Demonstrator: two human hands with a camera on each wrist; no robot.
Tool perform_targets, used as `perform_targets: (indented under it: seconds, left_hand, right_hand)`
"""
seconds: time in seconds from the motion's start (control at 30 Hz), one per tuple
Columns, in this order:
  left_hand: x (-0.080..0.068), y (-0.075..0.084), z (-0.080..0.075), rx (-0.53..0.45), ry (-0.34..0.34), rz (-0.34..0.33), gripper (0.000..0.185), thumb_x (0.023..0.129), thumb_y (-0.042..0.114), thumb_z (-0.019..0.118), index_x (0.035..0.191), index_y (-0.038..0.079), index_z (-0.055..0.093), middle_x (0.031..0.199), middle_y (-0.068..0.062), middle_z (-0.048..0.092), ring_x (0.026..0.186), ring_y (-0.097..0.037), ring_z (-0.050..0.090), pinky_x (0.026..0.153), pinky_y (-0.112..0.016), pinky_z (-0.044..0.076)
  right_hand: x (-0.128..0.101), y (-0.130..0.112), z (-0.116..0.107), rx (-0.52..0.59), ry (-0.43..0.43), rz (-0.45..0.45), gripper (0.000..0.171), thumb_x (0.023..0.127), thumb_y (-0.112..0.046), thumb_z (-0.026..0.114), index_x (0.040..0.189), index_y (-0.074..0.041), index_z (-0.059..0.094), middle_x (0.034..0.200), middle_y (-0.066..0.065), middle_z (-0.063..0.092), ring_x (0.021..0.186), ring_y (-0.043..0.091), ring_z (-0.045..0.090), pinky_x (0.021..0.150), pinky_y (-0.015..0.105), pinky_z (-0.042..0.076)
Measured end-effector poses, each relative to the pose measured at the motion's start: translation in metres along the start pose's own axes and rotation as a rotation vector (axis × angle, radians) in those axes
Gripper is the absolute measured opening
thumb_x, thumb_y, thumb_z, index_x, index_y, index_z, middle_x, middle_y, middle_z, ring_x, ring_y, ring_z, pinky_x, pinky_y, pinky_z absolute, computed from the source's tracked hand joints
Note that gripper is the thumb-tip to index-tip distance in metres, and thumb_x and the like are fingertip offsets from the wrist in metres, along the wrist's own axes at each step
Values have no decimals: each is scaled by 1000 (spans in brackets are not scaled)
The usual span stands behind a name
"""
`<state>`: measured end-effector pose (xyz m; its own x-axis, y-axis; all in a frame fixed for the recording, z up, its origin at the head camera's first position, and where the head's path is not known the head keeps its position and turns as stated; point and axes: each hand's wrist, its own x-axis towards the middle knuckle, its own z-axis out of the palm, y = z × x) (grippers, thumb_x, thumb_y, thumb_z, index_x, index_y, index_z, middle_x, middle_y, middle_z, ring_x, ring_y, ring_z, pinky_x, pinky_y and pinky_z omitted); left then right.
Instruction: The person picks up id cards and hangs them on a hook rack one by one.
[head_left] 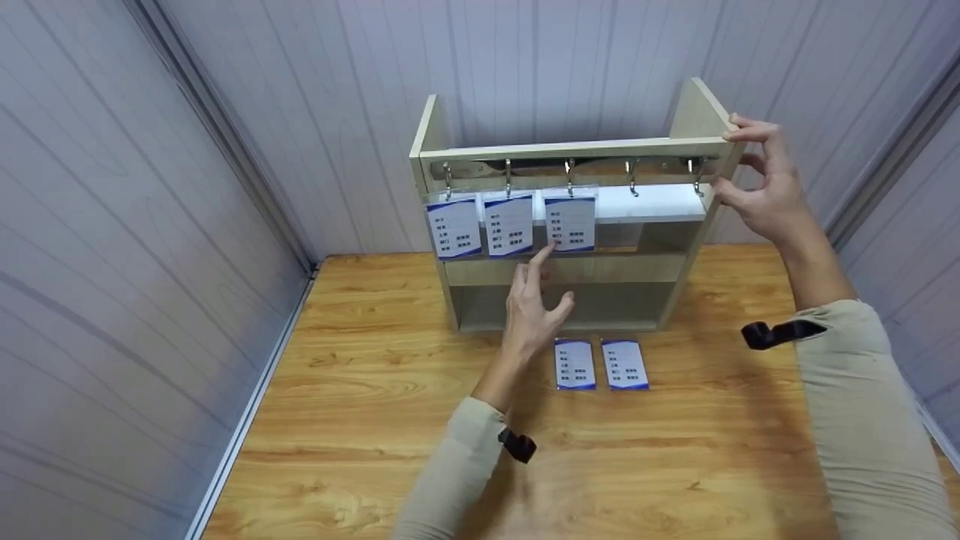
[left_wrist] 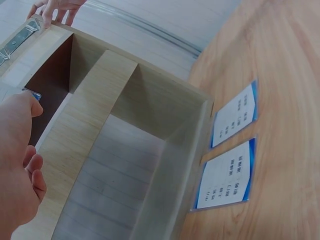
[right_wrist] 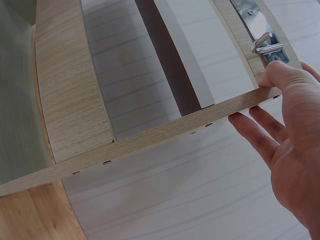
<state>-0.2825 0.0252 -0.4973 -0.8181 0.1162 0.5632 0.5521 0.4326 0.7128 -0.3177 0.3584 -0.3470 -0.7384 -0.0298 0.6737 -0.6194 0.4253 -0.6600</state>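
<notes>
A small wooden shelf [head_left: 622, 270] stands on the table with a metal hook rail [head_left: 600, 167] across its upper front. Badge cards in clear sleeves hang from the three left hooks: the left card [head_left: 454, 229], the middle card [head_left: 510, 225] and the right card [head_left: 571, 217]. My left hand [head_left: 529, 311] touches the lower left part of the right card with an extended index finger, its thumb held apart. At the shelf's upper right corner, my right hand [head_left: 772, 187] grips the side panel [right_wrist: 165, 132] between thumb and fingers.
Two more badge cards, one [head_left: 574, 364] beside the other [head_left: 625, 364], lie on the wooden table [head_left: 360, 390] before the shelf. Two hooks at the right carry no card. Pale panelled walls [head_left: 315, 97] enclose the table at the back and sides.
</notes>
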Motion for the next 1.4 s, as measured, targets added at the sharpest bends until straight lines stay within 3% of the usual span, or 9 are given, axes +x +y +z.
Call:
perform_targets:
  seconds: [0.13, 0.37, 0.57, 0.93, 1.1, 1.4]
  left_hand:
    - [-5, -2, 2, 16, -14, 11, 78, 92, 16, 79, 164, 13, 50, 121, -20, 65, 103, -38, 69, 92, -43, 63]
    - [-14, -1, 5, 31, -72, -1, 80, 94, 19, 82, 167, 14, 49, 129, -21, 66, 109, -29, 68, 98, -42, 64]
    - [-22, 0, 12, 46, -136, -27, 80, 94, 20, 84, 166, 14, 50, 130, -19, 66, 110, -30, 69, 99, -40, 63]
    - [-37, -4, 21, 131, -236, -45, 80, 94, 35, 85, 166, 22, 53, 144, -14, 65, 127, -31, 70, 110, -44, 62]
    - [-43, -7, 23, 188, -295, -68, 84, 94, 47, 85, 169, 29, 50, 153, -13, 63, 135, -32, 67, 110, -50, 61]
    - [-52, -11, 30, 242, -320, -152, 86, 91, 53, 88, 167, 32, 54, 157, -13, 61, 140, -32, 65, 115, -52, 59]
  right_hand:
    - [-1, 1, 0, 13, 4, 3, 56, 93, 13, 70, 145, 10, 49, 166, -3, 50, 156, 12, 45, 111, 24, 45]
    - [0, 2, 0, 12, 1, 3, 56, 92, 14, 69, 145, 10, 49, 166, -3, 50, 154, 11, 46, 111, 25, 45]
    - [0, 2, -1, 11, 2, 15, 56, 92, 14, 69, 145, 11, 49, 166, -5, 50, 155, 13, 46, 111, 25, 46]
    - [0, 2, 0, -2, -4, 17, 56, 93, 13, 70, 145, 10, 49, 169, -2, 49, 155, 15, 46, 111, 24, 47]
    - [0, 1, 1, 12, -4, -10, 56, 92, 14, 69, 144, 12, 49, 165, -4, 50, 153, 11, 47, 110, 23, 47]
    - [0, 1, 0, 9, -5, -7, 57, 92, 15, 70, 145, 11, 48, 166, -1, 49, 149, 11, 49, 105, 20, 49]
